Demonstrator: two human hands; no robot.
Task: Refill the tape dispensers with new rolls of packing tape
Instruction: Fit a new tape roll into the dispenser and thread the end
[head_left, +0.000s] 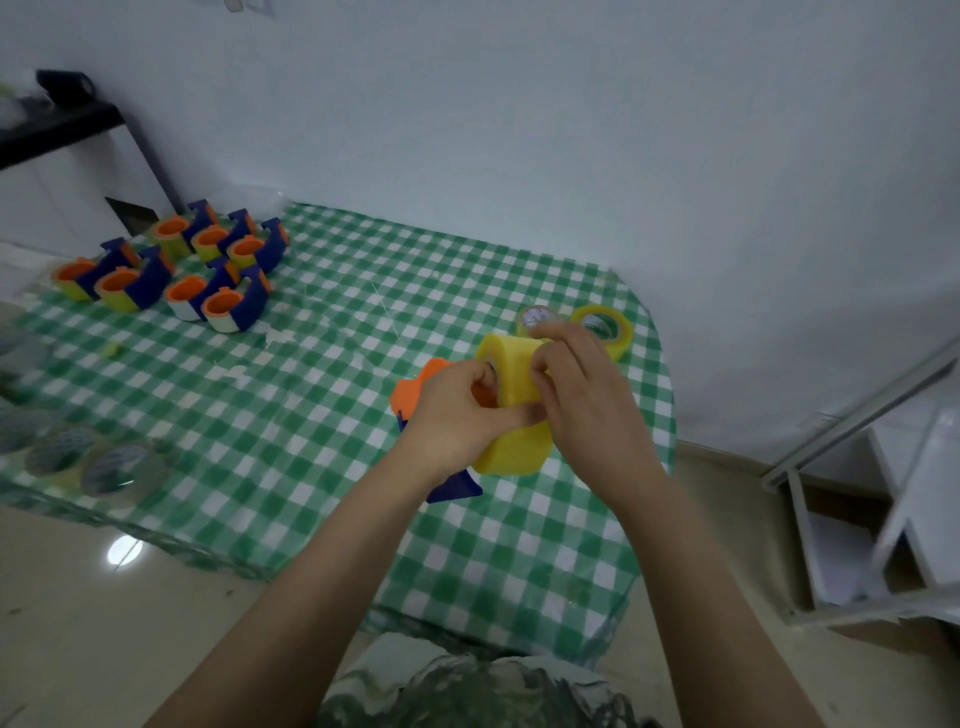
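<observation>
Above the green checked table (322, 395) I hold a yellow roll of packing tape (511, 374) together with an orange and blue dispenser (415, 392). My left hand (457, 410) grips the dispenser, its fingers curled at the roll's core. My right hand (587, 395) grips the roll from the right, fingertips over its top edge. The dispenser's blue end (454, 488) sticks out below my wrists. Two more yellowish rolls (605, 325) lie on the table just behind my hands.
Several loaded orange and blue dispensers (171, 265) stand grouped at the far left of the table. Clear tape rolls (119, 467) lie along the near left edge. A black shelf (62, 124) is at the left, a white frame (857, 467) at the right.
</observation>
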